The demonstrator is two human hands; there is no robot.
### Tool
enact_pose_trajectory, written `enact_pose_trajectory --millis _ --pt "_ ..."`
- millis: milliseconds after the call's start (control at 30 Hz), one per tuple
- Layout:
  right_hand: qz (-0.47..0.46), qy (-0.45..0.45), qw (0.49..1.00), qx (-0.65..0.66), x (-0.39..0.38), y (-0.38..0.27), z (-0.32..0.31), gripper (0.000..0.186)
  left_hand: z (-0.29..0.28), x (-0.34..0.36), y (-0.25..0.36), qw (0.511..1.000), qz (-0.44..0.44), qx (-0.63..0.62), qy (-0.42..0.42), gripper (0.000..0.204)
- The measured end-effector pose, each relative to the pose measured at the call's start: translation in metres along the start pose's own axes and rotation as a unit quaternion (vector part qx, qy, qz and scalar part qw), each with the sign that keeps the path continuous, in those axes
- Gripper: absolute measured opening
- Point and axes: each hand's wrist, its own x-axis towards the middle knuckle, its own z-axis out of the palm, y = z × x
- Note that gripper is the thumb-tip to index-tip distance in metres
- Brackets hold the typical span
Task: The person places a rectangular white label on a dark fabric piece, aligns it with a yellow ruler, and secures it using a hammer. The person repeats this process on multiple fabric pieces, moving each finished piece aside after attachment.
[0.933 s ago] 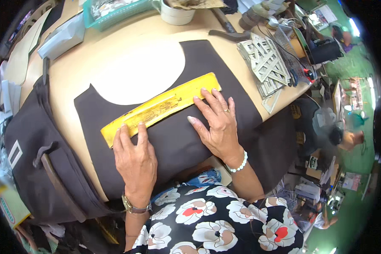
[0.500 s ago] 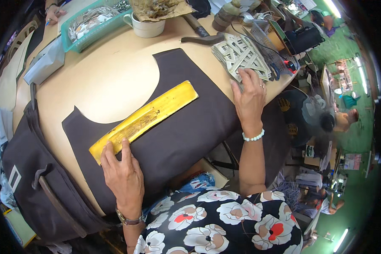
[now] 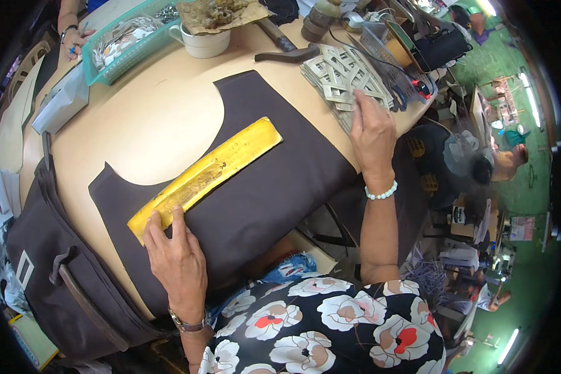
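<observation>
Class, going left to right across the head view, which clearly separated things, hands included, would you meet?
Curved dark bar, left hand, dark hammer-like tool, right hand. The yellow bar overlaps the left hand, so it is left out.

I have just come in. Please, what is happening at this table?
A person's left hand rests on the left end of a yellow bar, which lies on dark cloth on a table. The right hand is at a pile of pale frames; I cannot tell whether it holds one.
</observation>
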Motion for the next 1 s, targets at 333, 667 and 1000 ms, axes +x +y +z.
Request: enact_pose_trajectory --millis 333,667,1000 --pt "0.126 0.242 0.917 0.292 0.017 0.001 -0.028 0.012 -0.014 0.006 -0.007 1.0 0.001 -0.026 -0.012 0.032" --pt "0.272 -0.233 0.706 0.611 -0.035 -0.088 -0.017 0.041 -0.011 0.008 -0.048 0.971 -0.03 -0.236 0.011 0.059" --pt "0.293 -0.316 0.746 0.507 -0.048 -0.12 -0.01 0.045 -0.007 0.007 -0.053 0.962 -0.022 -0.273 0.011 0.072"
